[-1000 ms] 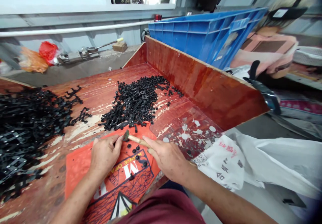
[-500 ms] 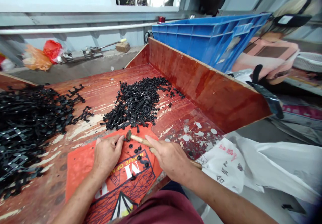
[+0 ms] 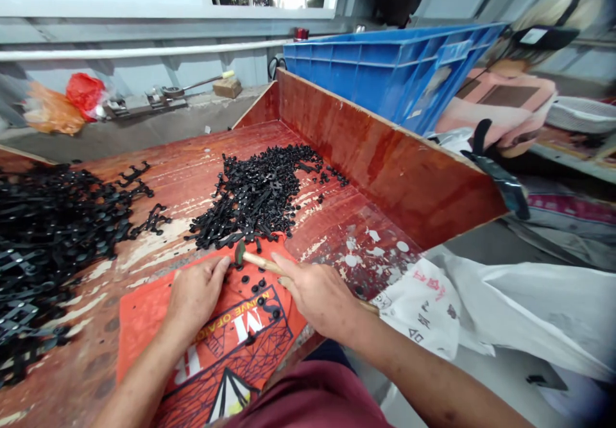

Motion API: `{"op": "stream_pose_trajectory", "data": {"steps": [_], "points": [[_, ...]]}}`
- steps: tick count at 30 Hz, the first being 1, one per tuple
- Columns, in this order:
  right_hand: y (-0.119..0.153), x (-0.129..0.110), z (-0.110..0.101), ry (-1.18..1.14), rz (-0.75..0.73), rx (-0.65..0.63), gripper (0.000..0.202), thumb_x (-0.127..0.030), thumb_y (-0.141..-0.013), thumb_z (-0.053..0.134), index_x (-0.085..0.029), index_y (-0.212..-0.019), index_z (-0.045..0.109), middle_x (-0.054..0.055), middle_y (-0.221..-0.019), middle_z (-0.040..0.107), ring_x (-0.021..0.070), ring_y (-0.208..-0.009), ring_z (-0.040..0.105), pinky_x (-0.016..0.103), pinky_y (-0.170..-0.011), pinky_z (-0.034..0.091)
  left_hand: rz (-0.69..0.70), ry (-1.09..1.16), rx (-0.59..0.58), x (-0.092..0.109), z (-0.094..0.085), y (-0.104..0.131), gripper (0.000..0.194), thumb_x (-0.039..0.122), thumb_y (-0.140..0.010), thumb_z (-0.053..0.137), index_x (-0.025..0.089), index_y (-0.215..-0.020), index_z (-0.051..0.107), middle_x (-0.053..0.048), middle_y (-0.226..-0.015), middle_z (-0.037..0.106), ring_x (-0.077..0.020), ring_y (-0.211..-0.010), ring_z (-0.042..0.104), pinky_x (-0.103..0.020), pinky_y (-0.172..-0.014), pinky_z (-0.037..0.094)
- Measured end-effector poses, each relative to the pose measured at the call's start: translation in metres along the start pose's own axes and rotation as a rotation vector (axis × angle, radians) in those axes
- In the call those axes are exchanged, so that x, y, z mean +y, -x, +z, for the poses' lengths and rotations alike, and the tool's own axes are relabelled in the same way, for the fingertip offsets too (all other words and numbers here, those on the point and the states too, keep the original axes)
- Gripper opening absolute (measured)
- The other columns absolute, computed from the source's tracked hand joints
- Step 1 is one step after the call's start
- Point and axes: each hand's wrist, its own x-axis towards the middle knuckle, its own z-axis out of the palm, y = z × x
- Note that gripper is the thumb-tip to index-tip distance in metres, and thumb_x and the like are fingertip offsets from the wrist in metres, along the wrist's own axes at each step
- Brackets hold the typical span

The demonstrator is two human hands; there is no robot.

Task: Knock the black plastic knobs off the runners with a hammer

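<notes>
Right hand grips a hammer, forearm angled inward. Left hand curls beside the hammer's head, any hold unclear. Orange cloth beneath shows white "M".

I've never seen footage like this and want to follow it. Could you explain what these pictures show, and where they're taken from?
There's no machine here: these are a person's own two bare hands, seen by a camera worn on their head that looks forward and down.

The right hand grips a hammer by its wooden handle. The left hand is close to the hammer's dark end; whether it pinches anything is too small to tell.

Beneath the hands, a printed orange cloth lies on a reddish table, with a few small black pieces on it. Beyond is a heap of black parts, and at the picture's left another pile.
</notes>
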Motion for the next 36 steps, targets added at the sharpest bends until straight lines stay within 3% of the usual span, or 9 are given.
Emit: {"op": "stream_pose_trajectory", "data": {"steps": [3, 5, 9, 12, 16, 19, 23, 28, 36], "points": [[0.003, 0.009, -0.009, -0.233, 0.031, 0.098, 0.051, -0.026, -0.101, 0.046, -0.034, -0.151, 0.041, 0.003, -0.118, 0.072, 0.0223, -0.094, 0.069, 0.035, -0.086, 0.053, -0.123, 0.443, -0.04, 0.002, -0.014, 0.004, 0.046, 0.058, -0.086, 0.049, 0.02, -0.094, 0.072, -0.006, -0.081, 0.072, -0.0262, -0.084, 0.063, -0.032, -0.072, 0.043], [0.009, 0.017, -0.014, -0.352, 0.091, 0.158, 0.051, -0.027, -0.101, 0.045, -0.033, -0.152, 0.04, 0.003, -0.128, 0.067, 0.0233, -0.105, 0.067, 0.039, -0.096, 0.051, -0.191, 0.745, -0.129, 0.009, -0.026, 0.012, 0.044, 0.058, -0.085, 0.054, 0.019, -0.094, 0.07, -0.004, -0.075, 0.068, -0.0225, -0.077, 0.061, -0.031, -0.069, 0.045], [0.028, 0.034, -0.013, -0.471, 0.156, 0.135, 0.048, -0.026, -0.099, 0.046, -0.03, -0.147, 0.048, 0.002, -0.135, 0.063, 0.025, -0.119, 0.062, 0.042, -0.106, 0.045, -0.303, 1.063, -0.355, 0.026, -0.039, 0.029, 0.026, 0.039, -0.073, 0.075, 0.02, -0.089, 0.067, -0.001, -0.075, 0.062, -0.0158, -0.068, 0.056, -0.026, -0.061, 0.047], [0.041, 0.042, -0.003, -0.529, 0.181, 0.11, 0.047, -0.025, -0.099, 0.046, -0.029, -0.146, 0.05, 0.001, -0.137, 0.061, 0.025, -0.124, 0.059, 0.04, -0.106, 0.045, -0.339, 1.084, -0.415, 0.029, -0.032, 0.035, 0.034, 0.028, -0.065, 0.084, 0.021, -0.094, 0.067, 0.002, -0.079, 0.059, -0.0101, -0.06, 0.053, -0.022, -0.054, 0.045], [0.048, 0.046, 0.006, -0.518, 0.202, 0.079, 0.047, -0.024, -0.099, 0.048, -0.029, -0.145, 0.052, 0.002, -0.137, 0.061, 0.0244, -0.124, 0.058, 0.039, -0.105, 0.046, -0.357, 1.073, -0.384, 0.024, -0.021, 0.035, 0.043, 0.03, -0.062, 0.088, 0.019, -0.099, 0.069, 0.001, -0.087, 0.061, -0.0079, -0.058, 0.053, -0.022, -0.054, 0.048], [0.048, 0.047, 0.007, -0.468, 0.2, 0.081, 0.046, -0.024, -0.098, 0.051, -0.031, -0.144, 0.053, 0.002, -0.137, 0.061, 0.025, -0.124, 0.059, 0.039, -0.106, 0.044, -0.387, 1.033, -0.364, 0.022, -0.019, 0.032, 0.051, 0.032, -0.061, 0.088, 0.017, -0.105, 0.067, 0.002, -0.075, 0.06, -0.0084, -0.057, 0.053, -0.019, -0.05, 0.044], [0.047, 0.045, 0.006, -0.434, 0.197, 0.049, 0.047, -0.023, -0.097, 0.051, -0.032, -0.143, 0.053, 0.002, -0.135, 0.062, 0.0247, -0.121, 0.061, 0.037, -0.103, 0.046, -0.317, 1.012, -0.282, 0.022, -0.016, 0.027, 0.052, 0.035, -0.057, 0.091, 0.018, -0.097, 0.062, 0.007, -0.061, 0.053, -0.0061, -0.048, 0.043, -0.016, -0.042, 0.037], [0.047, 0.043, 0.003, -0.402, 0.185, 0.039, 0.046, -0.024, -0.097, 0.052, -0.035, -0.142, 0.054, -0.001, -0.13, 0.066, 0.0236, -0.113, 0.065, 0.034, -0.093, 0.051, -0.288, 0.992, -0.25, 0.02, -0.01, 0.021, 0.056, 0.04, -0.053, 0.092, 0.017, -0.092, 0.058, 0.008, -0.058, 0.052, -0.0045, -0.042, 0.038, -0.016, -0.037, 0.033], [0.047, 0.045, 0.006, -0.368, 0.174, 0.022, 0.045, -0.024, -0.098, 0.051, -0.034, -0.142, 0.054, -0.001, -0.129, 0.067, 0.0242, -0.114, 0.065, 0.033, -0.092, 0.05, -0.231, 0.927, -0.227, 0.008, 0.006, 0.014, 0.053, 0.045, -0.059, 0.088, 0.018, -0.092, 0.056, 0.01, -0.052, 0.05, -0.0053, -0.035, 0.04, -0.016, -0.034, 0.034]]}}
